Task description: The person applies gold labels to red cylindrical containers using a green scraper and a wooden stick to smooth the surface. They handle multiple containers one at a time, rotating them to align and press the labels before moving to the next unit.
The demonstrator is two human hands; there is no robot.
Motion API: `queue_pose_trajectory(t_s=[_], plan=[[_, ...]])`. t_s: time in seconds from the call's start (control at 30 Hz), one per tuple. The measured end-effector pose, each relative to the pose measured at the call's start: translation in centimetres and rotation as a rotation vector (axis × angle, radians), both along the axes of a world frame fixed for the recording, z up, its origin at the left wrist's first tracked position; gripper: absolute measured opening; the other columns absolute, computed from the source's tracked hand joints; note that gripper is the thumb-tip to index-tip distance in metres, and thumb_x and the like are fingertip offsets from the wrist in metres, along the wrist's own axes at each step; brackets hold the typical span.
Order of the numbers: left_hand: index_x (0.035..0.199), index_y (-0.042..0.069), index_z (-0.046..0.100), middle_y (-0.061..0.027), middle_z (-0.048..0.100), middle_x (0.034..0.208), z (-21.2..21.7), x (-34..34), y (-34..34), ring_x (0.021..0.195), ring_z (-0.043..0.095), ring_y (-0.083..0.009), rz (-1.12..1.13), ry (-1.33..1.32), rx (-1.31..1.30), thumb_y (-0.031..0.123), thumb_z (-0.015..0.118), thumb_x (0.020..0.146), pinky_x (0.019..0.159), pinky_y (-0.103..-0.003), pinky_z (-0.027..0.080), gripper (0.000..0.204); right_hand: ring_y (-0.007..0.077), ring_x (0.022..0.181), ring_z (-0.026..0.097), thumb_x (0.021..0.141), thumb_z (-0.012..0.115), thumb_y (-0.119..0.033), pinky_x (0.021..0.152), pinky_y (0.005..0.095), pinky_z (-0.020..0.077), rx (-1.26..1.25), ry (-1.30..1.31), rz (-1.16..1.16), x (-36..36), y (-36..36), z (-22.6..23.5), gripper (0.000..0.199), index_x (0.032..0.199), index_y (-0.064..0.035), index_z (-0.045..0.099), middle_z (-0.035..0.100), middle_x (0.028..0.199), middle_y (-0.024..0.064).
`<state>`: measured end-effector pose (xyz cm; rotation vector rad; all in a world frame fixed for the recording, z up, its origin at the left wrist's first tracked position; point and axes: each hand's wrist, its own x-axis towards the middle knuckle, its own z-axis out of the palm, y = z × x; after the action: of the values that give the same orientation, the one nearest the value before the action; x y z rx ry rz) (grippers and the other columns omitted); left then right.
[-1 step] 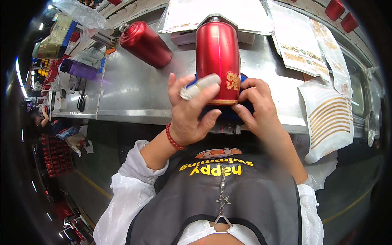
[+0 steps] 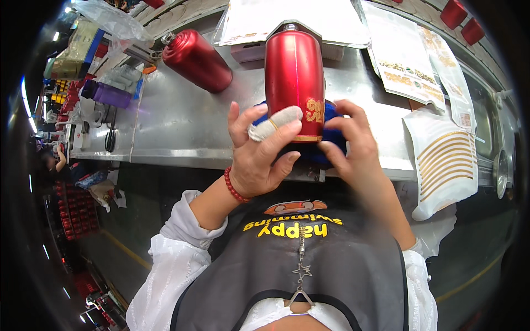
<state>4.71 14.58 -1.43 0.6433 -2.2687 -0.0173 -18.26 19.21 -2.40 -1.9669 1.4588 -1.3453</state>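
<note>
A glossy red bottle (image 2: 293,77) with gold ornament near its base lies on its side in front of me, its neck pointing away. Blue cloth (image 2: 334,135) shows under and beside its base. My left hand (image 2: 259,146) is open at the bottle's left side, fingers spread. One of its fingers wears a white wrap (image 2: 276,122) and rests against or just over the red surface. On the other side my right hand (image 2: 353,138) is open, fingers bent and apart, close to the base's right edge. Whether its fingertips touch the bottle I cannot tell.
Another red bottle (image 2: 197,60) lies at the left on the metal table (image 2: 182,129). Farther left is a purple bottle (image 2: 106,94). At the right are printed sheets (image 2: 406,71) and a white sheet with curved gold strips (image 2: 446,160), which overhangs the edge.
My right hand has shifted slightly right, its fingers farther from the bottle, uncovering more blue cloth. The left hand's wrapped finger has moved a little to the right.
</note>
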Motion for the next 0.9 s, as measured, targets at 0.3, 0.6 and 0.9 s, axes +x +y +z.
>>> queue_pose_trajectory(t_s=[0.3,0.6,0.9], plan=[[0.15,0.011,0.046,-0.0148,0.05,0.147,0.7,-2.1,-0.8,0.141,0.036,-0.0355,0.188,-0.111,0.075,0.033,0.084,0.073,0.119,-0.059,0.007,0.088,0.0158,0.085,0.065,0.096,0.062,-0.012,0.077,0.0313,0.0529,0.125,-0.361,-0.028,2.8,0.4,3.1,0.022,0.115,0.0004,0.059,0.069,0.095,0.0091],[0.152,0.001,0.038,-0.0248,0.034,0.156,1.2,-1.6,-0.8,0.147,0.026,-0.0426,-0.002,0.079,0.411,0.029,0.067,0.087,0.121,-0.054,0.005,0.077,0.0085,0.083,0.059,0.097,0.063,-0.013,0.076,0.0248,0.0499,0.293,-0.72,-0.075,1.6,1.3,0.7,0.021,0.112,0.0002,0.059,0.066,0.093,0.004],[0.147,-0.003,0.038,-0.0277,0.038,0.149,1.4,-4.0,0.0,0.142,0.03,-0.0455,0.095,0.163,0.437,0.012,0.068,0.078,0.119,-0.054,0.015,0.077,0.0073,0.083,0.058,0.098,0.062,-0.012,0.075,0.0237,0.0491,0.309,-0.782,-0.016,1.3,1.3,0.5,0.021,0.114,0.0,0.058,0.066,0.094,0.003]])
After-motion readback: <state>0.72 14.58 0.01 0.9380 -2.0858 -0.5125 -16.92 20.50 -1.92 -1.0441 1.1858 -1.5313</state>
